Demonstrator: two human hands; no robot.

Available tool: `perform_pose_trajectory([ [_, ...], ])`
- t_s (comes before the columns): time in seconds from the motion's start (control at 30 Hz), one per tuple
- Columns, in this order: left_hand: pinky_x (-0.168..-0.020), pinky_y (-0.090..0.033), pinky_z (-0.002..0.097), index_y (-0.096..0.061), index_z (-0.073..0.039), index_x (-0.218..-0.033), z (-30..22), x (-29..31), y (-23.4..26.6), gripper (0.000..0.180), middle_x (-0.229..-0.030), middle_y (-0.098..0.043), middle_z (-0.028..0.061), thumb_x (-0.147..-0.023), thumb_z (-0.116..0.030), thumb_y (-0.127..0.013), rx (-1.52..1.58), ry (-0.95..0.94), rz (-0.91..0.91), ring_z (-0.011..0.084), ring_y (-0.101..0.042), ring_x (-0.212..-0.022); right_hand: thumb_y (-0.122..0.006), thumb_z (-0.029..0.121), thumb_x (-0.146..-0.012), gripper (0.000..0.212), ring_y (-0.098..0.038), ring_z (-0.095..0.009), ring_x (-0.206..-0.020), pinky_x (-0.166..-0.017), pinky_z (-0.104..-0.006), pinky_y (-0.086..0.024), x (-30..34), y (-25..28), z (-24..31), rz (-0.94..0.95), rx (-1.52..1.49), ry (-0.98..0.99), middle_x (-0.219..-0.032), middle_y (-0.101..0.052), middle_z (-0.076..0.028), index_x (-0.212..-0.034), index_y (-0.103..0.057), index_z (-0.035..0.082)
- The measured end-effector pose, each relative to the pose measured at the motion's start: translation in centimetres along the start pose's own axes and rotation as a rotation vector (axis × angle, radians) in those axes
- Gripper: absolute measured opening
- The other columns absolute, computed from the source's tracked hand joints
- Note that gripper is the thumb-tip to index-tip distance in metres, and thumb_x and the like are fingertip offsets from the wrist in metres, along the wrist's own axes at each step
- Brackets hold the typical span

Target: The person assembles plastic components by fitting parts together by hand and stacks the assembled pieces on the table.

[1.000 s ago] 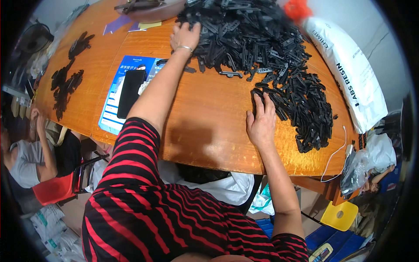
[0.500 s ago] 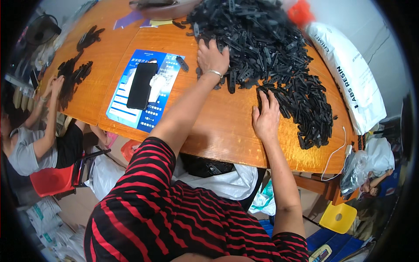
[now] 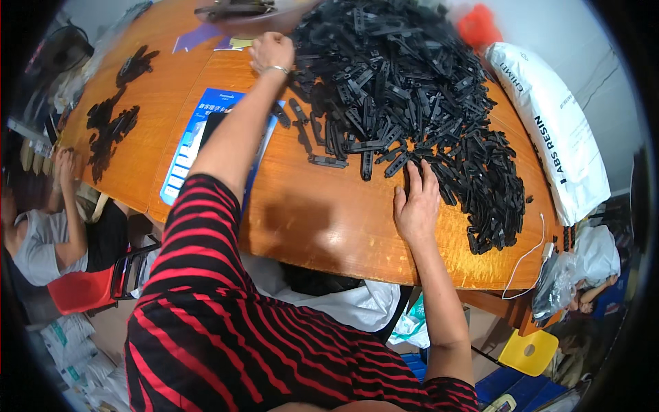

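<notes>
A large heap of small black plastic clips [image 3: 391, 75] covers the far middle of the table, with a flatter spread of the same pieces [image 3: 491, 185] to the right. My left hand [image 3: 272, 53] is at the heap's far left, fingers curled down by the rim of a bowl [image 3: 292, 20]; what they hold, if anything, is hidden. Lying at the heap's near edge, my right hand [image 3: 417, 206] has its fingers stretched and apart, the tips touching the black pieces. A few loose clips [image 3: 328, 161] lie on the wood between the hands.
My left forearm partly covers a blue printed sheet [image 3: 220, 99] and a black phone [image 3: 211, 127]. Smaller clusters of black pieces [image 3: 113, 127] lie at the left, near another person's hands [image 3: 65, 165]. A white sack [image 3: 549, 130] and a white cable [image 3: 525, 257] lie at the right.
My left hand has moved from the heap's left edge farther away and to the left, its fingers now curled. More clips have come toward me along the heap's near edge. My right hand has barely moved.
</notes>
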State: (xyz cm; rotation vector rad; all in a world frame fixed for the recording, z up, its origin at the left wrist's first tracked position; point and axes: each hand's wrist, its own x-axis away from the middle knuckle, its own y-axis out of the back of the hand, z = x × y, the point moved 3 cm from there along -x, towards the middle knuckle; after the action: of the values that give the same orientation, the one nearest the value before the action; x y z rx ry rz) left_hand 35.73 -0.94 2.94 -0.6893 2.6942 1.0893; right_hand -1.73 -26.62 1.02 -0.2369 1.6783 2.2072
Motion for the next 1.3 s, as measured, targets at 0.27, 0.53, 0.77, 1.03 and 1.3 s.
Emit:
perform_pose_trajectory([
  [0.27, -0.116, -0.035, 0.0558, -0.065, -0.028, -0.139, -1.2, -1.5, -5.5, 0.063, -0.151, -0.056, 0.0113, -0.096, -0.068, -0.043, -0.134, -0.144, 0.308, 0.0356, -0.048, -0.141, -0.070, 0.014, -0.088, 0.066, -0.041, -0.045, -0.140, -0.114, -0.0559, -0.035, -0.6, 0.1, 0.0, 0.032, 0.008, -0.006, -0.155, -0.040, -0.024, -0.150, -0.047, 0.008],
  [0.53, -0.115, -0.034, 0.0583, -0.067, -0.029, -0.138, -4.7, 6.7, -4.1, 0.057, -0.148, -0.059, 0.0090, -0.100, -0.061, -0.039, -0.031, -0.045, 0.421, 0.0379, -0.046, -0.141, -0.068, 0.012, -0.089, 0.064, -0.041, -0.044, -0.140, -0.115, -0.0562, -0.035, -0.2, -0.3, 0.2, 0.026, 0.018, -0.002, -0.155, -0.041, -0.022, -0.149, -0.047, 0.008],
  [0.77, -0.121, -0.025, 0.0592, -0.059, -0.024, -0.147, -4.1, 9.9, -2.6, 0.057, -0.157, -0.050, 0.0094, -0.102, -0.054, -0.040, 0.021, -0.085, 0.336, 0.0353, -0.036, -0.148, -0.066, 0.017, -0.093, 0.057, -0.044, -0.043, -0.139, -0.115, -0.0539, -0.036, 0.3, -0.4, 0.4, -0.027, 0.006, 0.011, -0.154, -0.043, -0.022, -0.147, -0.050, 0.007],
  [1.03, -0.114, -0.041, 0.0487, -0.064, -0.019, -0.139, 0.7, 13.2, 6.0, 0.045, -0.145, -0.061, 0.0124, -0.097, -0.033, -0.058, -0.033, -0.267, 0.340, 0.0359, -0.050, -0.137, -0.065, 0.016, -0.094, 0.052, -0.045, -0.044, -0.137, -0.114, -0.0516, -0.040, 1.4, -0.5, -1.0, -0.087, -0.030, -0.018, -0.151, -0.046, -0.023, -0.143, -0.053, 0.006],
  [1.3, -0.121, -0.031, 0.0539, -0.054, -0.018, -0.150, 1.5, 22.5, 5.9, 0.058, -0.160, -0.040, 0.0218, -0.100, -0.046, -0.059, -0.020, -0.365, 0.316, 0.0465, -0.031, -0.150, -0.069, 0.008, -0.090, 0.053, -0.050, -0.043, -0.132, -0.112, -0.0486, -0.042, 5.1, 0.9, 2.1, -0.075, -0.090, 0.044, -0.144, -0.051, -0.024, -0.140, -0.054, 0.001],
])
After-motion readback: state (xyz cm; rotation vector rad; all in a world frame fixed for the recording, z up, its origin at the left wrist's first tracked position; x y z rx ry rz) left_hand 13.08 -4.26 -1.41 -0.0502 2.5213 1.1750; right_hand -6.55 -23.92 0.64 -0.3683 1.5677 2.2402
